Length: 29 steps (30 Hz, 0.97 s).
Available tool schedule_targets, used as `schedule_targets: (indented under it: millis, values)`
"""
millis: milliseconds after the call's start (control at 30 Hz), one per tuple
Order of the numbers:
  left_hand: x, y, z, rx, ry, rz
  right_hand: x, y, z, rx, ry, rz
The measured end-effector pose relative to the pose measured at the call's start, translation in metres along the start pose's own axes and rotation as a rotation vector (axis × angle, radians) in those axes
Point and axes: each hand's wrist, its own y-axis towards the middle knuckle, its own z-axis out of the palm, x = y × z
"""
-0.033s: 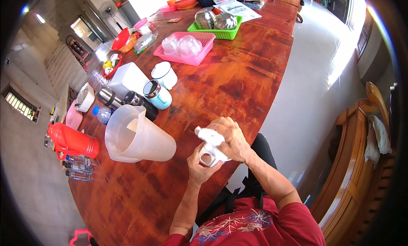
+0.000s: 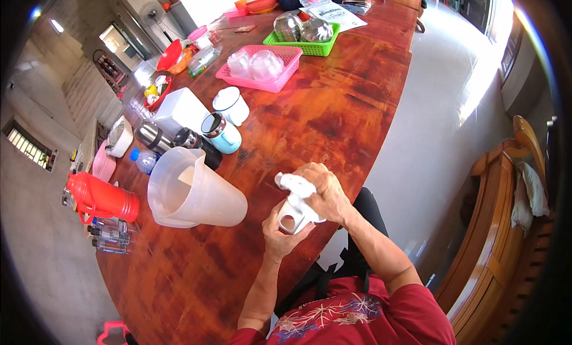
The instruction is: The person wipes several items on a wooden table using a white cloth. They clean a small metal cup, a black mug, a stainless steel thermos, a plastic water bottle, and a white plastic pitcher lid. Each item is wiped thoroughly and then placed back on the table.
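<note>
Close to the table's near right edge, my left hand (image 2: 279,241) is closed round a white object (image 2: 300,218) with an oval hole, through which a brown surface shows. Its exact kind is hard to make out. My right hand (image 2: 329,193) grips a crumpled white cloth or tissue (image 2: 292,183) and presses against the far side of that object. The fingertips of this hand are partly hidden behind the cloth. To the left of both hands, a large translucent plastic pitcher (image 2: 217,196) stands on the table.
Beyond the pitcher are a light blue mug (image 2: 223,139), a white enamel mug (image 2: 231,106), a black flask (image 2: 205,151) and a red thermos jug (image 2: 110,197). Pink (image 2: 286,74) and green (image 2: 316,49) baskets sit farther back. A wooden bench (image 2: 494,244) stands right.
The white cloth has shifted and folded slightly, and my right hand has moved a little with it. My left hand keeps its hold on the white object.
</note>
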Motion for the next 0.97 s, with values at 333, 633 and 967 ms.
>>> schedule_targets:
  millis: [333,633,967]
  values:
    - [0.006,0.002,-0.002,-0.094,-0.163,-0.134,-0.047,0.021,0.008,0.276,-0.059,0.296]
    - [0.008,-0.003,0.005,-0.153,-0.074,0.095,0.051,-0.018,0.019,0.164,-0.58,-0.279]
    - [0.015,-0.004,0.003,-0.144,-0.102,-0.032,-0.006,0.009,-0.002,0.296,0.106,-0.032]
